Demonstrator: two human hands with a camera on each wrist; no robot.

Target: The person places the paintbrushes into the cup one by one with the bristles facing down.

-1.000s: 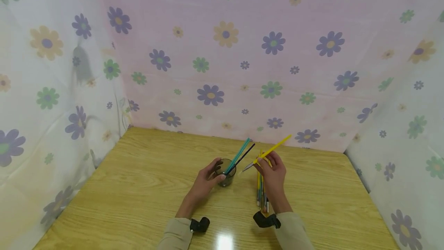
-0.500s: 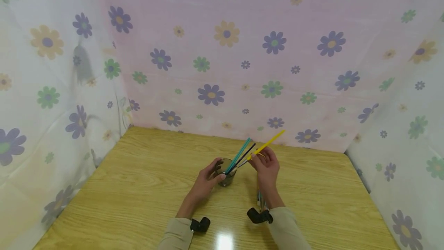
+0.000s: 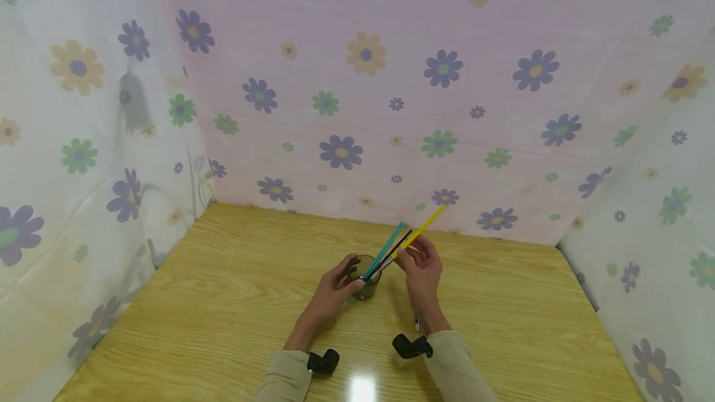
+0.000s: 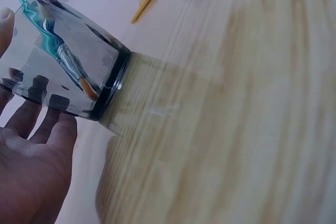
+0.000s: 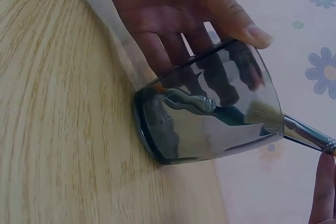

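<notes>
hands: left hand curled round tinted glass, right hand pinching yellow brush

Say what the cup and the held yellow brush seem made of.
Cup: likely glass, smoky and glossy; see-through with bright highlights. Yellow brush: even-coloured handle, painted wood or plastic; ferrule probably polished metal, given its silvery reflections; bristles pale, fibre unclear.

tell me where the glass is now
In the head view, the glass is below centre, with the left hand gripping it from the left and the right hand holding a yellow paintbrush at its mouth from the right.
</notes>
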